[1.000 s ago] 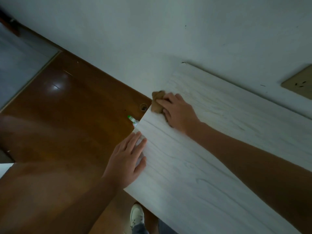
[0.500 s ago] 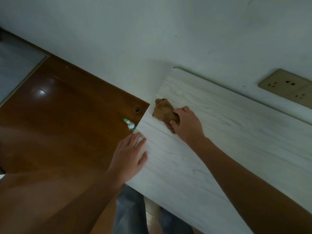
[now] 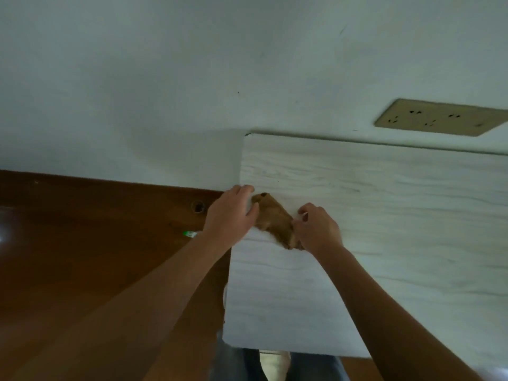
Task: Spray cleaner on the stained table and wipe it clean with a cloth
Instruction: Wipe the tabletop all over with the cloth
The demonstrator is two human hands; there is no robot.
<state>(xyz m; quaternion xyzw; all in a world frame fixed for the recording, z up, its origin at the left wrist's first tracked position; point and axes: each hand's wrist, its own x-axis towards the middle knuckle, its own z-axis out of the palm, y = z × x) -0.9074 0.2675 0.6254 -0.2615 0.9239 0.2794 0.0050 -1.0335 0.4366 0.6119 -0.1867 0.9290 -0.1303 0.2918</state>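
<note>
— While you have both hands on it, what step is this?

— Wiping. My right hand pinches the brown cloth near the surface's left edge; my left hand lies loosely open against its other end. Next, spread it and sweep rightward.

— Any sprayer?

— Possibly that green-tipped thing on the floor; too small to tell.

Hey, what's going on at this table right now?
A person is working a brown cloth on a whitish wood-grain table that stands against the wall. The right hand pinches one end of the cloth and the left hand rests on the other end, near the table's left edge. A small green-capped item lies on the floor beside it.
</note>
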